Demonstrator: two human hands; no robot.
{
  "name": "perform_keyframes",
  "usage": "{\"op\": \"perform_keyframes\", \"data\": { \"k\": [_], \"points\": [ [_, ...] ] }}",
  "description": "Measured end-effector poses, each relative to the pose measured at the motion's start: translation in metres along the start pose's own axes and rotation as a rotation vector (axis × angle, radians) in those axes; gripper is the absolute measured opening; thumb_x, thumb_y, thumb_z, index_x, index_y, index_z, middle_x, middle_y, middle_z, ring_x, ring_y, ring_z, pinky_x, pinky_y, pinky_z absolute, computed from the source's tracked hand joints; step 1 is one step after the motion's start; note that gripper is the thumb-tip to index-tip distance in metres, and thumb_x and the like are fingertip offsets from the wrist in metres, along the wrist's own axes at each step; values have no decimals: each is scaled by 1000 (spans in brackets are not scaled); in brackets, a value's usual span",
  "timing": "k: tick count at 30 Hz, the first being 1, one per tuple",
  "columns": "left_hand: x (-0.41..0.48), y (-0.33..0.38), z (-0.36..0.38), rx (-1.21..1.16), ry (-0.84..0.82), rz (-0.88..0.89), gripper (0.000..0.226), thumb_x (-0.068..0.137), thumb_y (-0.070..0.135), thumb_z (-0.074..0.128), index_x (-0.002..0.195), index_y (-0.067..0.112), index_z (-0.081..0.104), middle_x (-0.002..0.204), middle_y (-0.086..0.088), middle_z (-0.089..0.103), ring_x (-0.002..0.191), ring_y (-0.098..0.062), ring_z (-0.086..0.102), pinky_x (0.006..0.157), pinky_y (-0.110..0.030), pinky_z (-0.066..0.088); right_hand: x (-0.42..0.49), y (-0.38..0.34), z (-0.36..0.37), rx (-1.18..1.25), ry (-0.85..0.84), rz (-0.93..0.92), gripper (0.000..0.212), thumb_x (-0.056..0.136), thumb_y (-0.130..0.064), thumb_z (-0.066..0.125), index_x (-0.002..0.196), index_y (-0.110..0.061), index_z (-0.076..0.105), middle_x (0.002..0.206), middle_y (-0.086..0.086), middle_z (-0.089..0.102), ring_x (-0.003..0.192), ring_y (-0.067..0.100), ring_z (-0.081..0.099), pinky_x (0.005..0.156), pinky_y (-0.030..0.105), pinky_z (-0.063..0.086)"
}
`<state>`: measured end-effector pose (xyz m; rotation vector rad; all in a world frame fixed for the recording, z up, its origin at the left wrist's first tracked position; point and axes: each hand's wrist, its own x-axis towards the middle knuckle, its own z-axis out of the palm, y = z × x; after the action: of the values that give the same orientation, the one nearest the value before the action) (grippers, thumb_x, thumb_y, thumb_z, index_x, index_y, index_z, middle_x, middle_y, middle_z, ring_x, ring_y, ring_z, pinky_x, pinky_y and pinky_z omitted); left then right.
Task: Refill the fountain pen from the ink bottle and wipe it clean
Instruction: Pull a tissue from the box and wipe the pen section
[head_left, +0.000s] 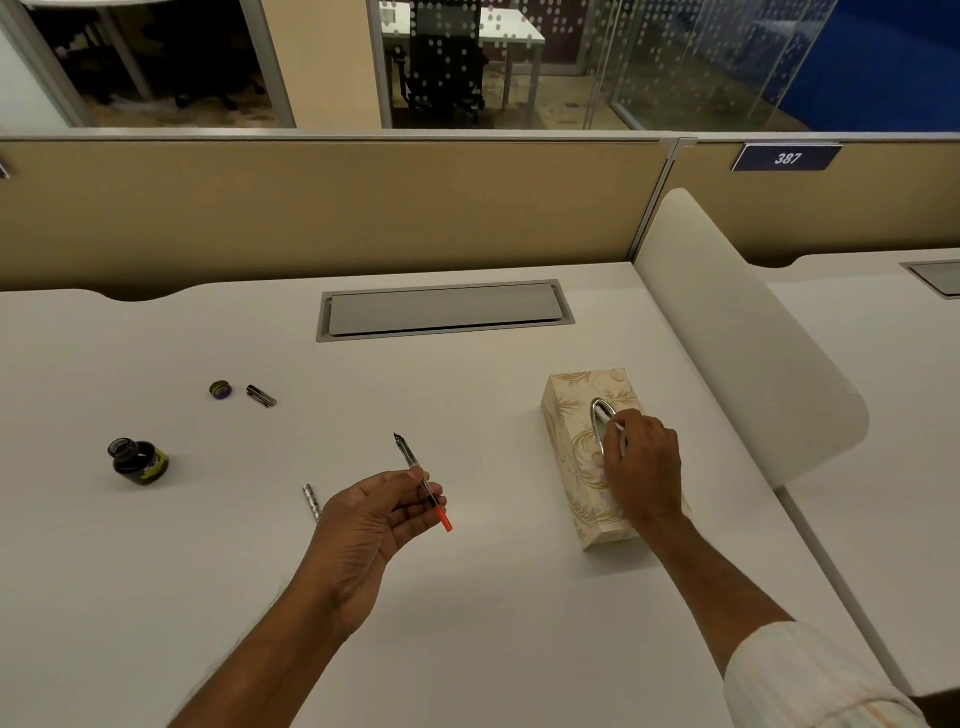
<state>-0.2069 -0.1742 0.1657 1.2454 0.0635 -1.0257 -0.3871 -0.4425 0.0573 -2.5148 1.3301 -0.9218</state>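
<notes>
- Step in hand: wiping, judged; ink bottle (138, 462) uncapped, well apart to the left.
- Left hand (371, 519): pinching fountain pen (422, 480), nib up, above desk (467, 623).
- Right hand (644, 467): fingertips pinching tissue at tissue box (582, 447) slot.
- Next: one sheet pulled free, brought to nib.

The right hand (644, 467) covers the near half of the tissue box (582, 447) slot, so whether its fingertips pinch a tissue cannot be told. The fountain pen (415, 467) passes behind the left hand (374, 519) fingers mid-barrel. At ten o'clock, the ink bottle (137, 462) label is too small to read. Both forearms are cut off by the bottom edge.
</notes>
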Motion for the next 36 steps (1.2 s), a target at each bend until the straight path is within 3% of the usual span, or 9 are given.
{"op": "perform_keyframes", "data": {
  "k": [6,12,19,26,33,36],
  "points": [
    [-1,1,0,-12,0,-5,16,92,8,68,99,-6,72,90,-22,76,87,-35,75,79,-38,65,0,7,4,-98,-37,-27,7,92,-14,64,96,-10,68,85,9,72,79,29,61,71,43,47],
    [-2,2,0,-21,8,-3,15,92,7,68,97,-6,72,87,-21,77,82,-32,76,74,-36,66,1,5,2,-102,7,-3,14,88,-5,65,100,-6,71,87,11,72,80,31,60,70,43,47],
    [-3,4,0,-14,0,-3,14,93,6,66,97,-6,72,86,-21,77,82,-32,76,75,-35,66,-3,-12,-8,193,158,195,18,96,-6,56,109,-5,68,101,10,65,90,28,65,72,41,58],
    [-4,7,0,-12,-7,0,13,93,7,67,95,-5,72,87,-21,77,82,-33,76,72,-34,66,5,-29,-25,287,267,243,21,101,-13,52,112,-5,67,110,11,72,100,27,69,85,29,51],
    [-6,11,-2,-3,-33,11,15,92,9,67,97,-5,72,89,-21,77,85,-33,76,75,-36,66,16,-54,-51,362,399,231,23,104,-14,49,114,-3,67,111,11,73,101,24,69,86,25,53],
    [-8,15,-4,-4,-43,17,15,92,9,68,97,-4,73,91,-22,77,86,-33,76,75,-36,65,14,-74,-61,569,405,338,20,102,-12,52,113,-4,66,109,7,71,98,19,68,72,26,61]
  ]
}}
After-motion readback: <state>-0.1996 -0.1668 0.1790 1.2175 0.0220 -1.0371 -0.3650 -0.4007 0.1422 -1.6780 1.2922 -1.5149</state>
